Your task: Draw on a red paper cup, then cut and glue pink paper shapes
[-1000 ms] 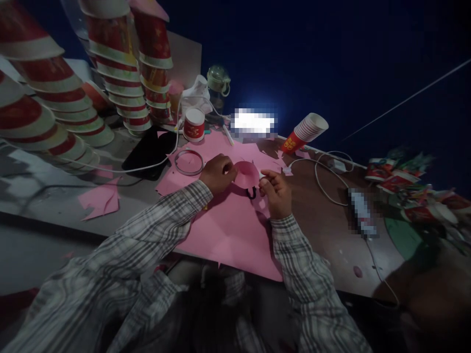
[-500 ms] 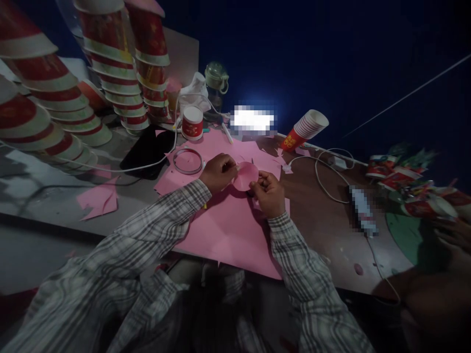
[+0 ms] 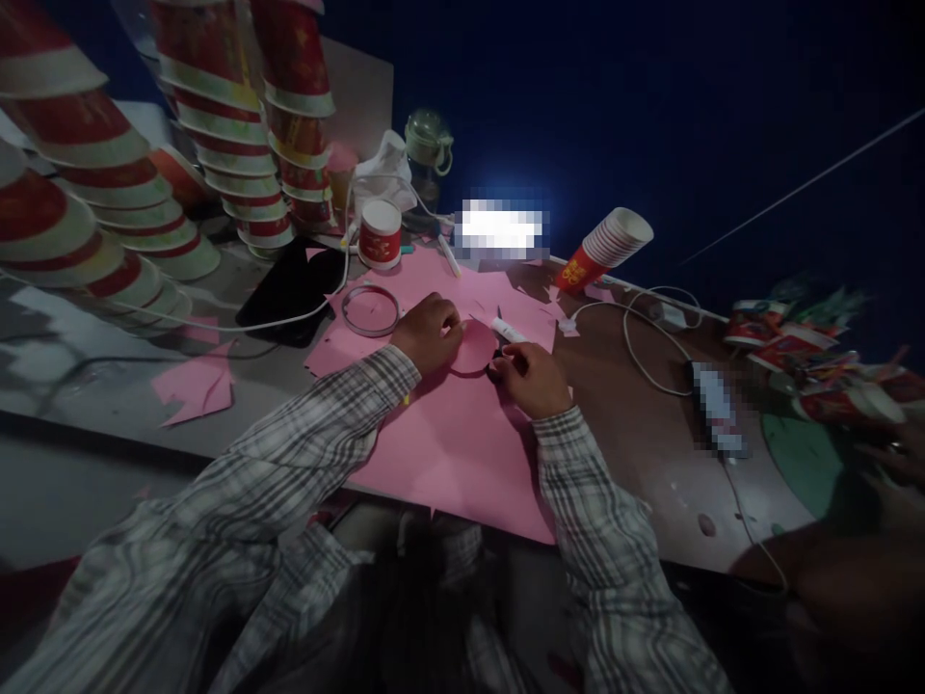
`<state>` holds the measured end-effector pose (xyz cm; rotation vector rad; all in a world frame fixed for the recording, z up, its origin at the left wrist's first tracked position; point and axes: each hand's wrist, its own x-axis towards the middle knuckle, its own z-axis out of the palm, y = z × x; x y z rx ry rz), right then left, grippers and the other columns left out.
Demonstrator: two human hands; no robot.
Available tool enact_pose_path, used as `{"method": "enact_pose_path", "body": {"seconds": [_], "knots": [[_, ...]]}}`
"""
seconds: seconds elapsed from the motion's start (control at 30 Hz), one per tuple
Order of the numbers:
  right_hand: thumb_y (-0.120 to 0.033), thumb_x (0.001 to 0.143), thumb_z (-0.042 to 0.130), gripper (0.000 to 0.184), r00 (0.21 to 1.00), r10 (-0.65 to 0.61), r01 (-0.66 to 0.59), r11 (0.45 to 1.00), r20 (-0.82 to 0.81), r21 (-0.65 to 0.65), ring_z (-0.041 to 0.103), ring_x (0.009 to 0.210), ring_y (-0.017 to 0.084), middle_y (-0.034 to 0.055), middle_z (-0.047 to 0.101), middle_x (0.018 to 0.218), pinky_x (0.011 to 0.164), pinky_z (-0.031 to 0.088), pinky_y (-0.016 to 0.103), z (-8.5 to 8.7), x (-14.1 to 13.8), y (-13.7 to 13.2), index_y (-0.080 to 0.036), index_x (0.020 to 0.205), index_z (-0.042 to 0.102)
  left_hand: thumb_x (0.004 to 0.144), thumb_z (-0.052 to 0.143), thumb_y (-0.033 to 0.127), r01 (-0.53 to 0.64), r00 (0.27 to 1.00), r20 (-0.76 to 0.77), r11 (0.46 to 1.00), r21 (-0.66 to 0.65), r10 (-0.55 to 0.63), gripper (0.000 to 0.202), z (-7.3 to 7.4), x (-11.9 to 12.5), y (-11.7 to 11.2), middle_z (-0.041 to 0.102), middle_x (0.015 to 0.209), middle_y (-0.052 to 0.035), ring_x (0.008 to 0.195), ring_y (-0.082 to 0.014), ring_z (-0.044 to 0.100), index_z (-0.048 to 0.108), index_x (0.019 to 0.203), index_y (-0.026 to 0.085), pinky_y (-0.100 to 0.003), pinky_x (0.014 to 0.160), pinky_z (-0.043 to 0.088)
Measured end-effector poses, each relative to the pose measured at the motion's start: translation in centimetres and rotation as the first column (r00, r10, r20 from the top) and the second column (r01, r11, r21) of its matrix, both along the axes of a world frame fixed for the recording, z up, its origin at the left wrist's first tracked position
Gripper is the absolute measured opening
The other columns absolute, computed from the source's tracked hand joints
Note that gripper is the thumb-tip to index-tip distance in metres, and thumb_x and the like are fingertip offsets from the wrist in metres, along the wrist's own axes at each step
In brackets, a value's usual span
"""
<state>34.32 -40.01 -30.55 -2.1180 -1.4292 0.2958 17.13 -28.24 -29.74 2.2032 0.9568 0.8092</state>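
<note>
My left hand [image 3: 428,334] is closed, its fingertips pinching the left edge of a round pink paper piece [image 3: 473,349]. At the circle's right side my right hand [image 3: 536,378] has its fingers curled around a small dark object [image 3: 496,366] that is too dim to name. Just beyond those fingers lies a white tube [image 3: 508,331], partly covered. Beneath both hands large pink paper sheets [image 3: 455,453] are spread out. Left of my left hand, a grey ring [image 3: 370,310] rests on the pink paper.
Tall stacks of red and white paper cups [image 3: 238,135] rise at left, beside a black tablet-like slab [image 3: 293,289]. More stacked cups [image 3: 603,251] lean at the back right. A phone [image 3: 717,407] with a cable and another person's hand [image 3: 896,472] are at right.
My right hand has let go of the paper circle and shifted slightly right, its fingers now at the dark object. The white tube has come into view. My left hand still holds the circle.
</note>
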Motion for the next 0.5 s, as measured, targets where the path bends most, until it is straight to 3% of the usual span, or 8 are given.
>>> {"method": "enact_pose_path", "body": {"seconds": [0.1,0.2,0.33,0.5], "knots": [[-0.040,0.078,0.066,0.033,0.999,-0.012,0.018,0.993,0.047,-0.118,0.062,0.080,0.025,0.0070,0.068,0.081,0.081,0.049,0.042,0.4,-0.7,-0.1,-0.017,0.102,0.068,0.080,0.057,0.018,0.009,1.000,0.003,1.000,0.000,-0.009,0.014,-0.3,0.0,0.1,0.051,0.078,-0.0019,0.072,-0.0151,0.048,0.048,0.068,0.019,-0.030,0.069,0.039],[-0.041,0.080,0.064,0.033,0.997,-0.019,0.028,0.991,0.069,-0.131,0.062,0.079,0.025,0.0064,0.068,0.079,0.082,0.049,0.042,0.7,-1.0,-0.2,-0.018,0.104,0.068,0.079,0.057,0.018,0.020,1.000,0.004,1.000,-0.008,-0.020,0.014,-0.5,0.1,0.1,0.051,0.078,-0.0021,0.072,-0.0151,0.048,0.049,0.068,0.019,-0.030,0.069,0.038],[-0.039,0.083,0.061,0.028,0.990,-0.085,0.085,0.996,0.113,-0.001,0.061,0.086,0.026,0.0107,0.066,0.091,0.086,0.049,0.043,0.3,-0.2,-0.1,-0.017,0.097,0.069,0.078,0.060,0.018,0.010,1.000,-0.012,0.999,-0.040,-0.010,0.017,-0.3,0.1,0.0,0.051,0.078,-0.0022,0.069,-0.0144,0.046,0.047,0.067,0.020,-0.031,0.067,0.038],[-0.036,0.080,0.062,0.039,0.961,-0.189,0.148,0.968,0.201,0.204,0.052,0.110,0.031,0.0159,0.056,0.114,0.100,0.044,0.050,-1.2,1.5,0.4,-0.014,0.112,0.065,0.075,0.062,0.016,0.036,0.997,-0.062,0.998,-0.044,-0.039,0.021,0.0,0.2,-0.1,0.050,0.077,-0.0014,0.069,-0.0138,0.045,0.044,0.066,0.020,-0.031,0.067,0.039]]}}
